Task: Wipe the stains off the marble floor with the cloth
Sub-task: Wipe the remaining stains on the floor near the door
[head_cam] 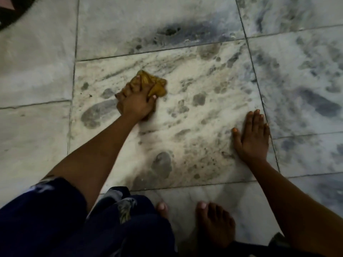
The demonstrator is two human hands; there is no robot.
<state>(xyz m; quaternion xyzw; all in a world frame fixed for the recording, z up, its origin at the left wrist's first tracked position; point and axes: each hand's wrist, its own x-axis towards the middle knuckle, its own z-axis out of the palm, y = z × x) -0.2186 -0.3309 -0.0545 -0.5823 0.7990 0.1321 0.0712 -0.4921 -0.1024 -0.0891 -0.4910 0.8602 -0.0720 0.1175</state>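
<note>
Surface finishes: marble floor, cloth, garment.

The marble floor (213, 101) consists of polished stone slabs, pale with grey veining, separated by thin dark joints; its sheen is dulled by matt, smeared grey stains (98, 113) and gritty dark specks. The cloth (156, 85) is a soft, crumpled woven fabric, mustard-yellow and matt, with deep folds. The garment (65, 225) at the lower edge is dark blue printed fabric, matt and loosely draped.
</note>
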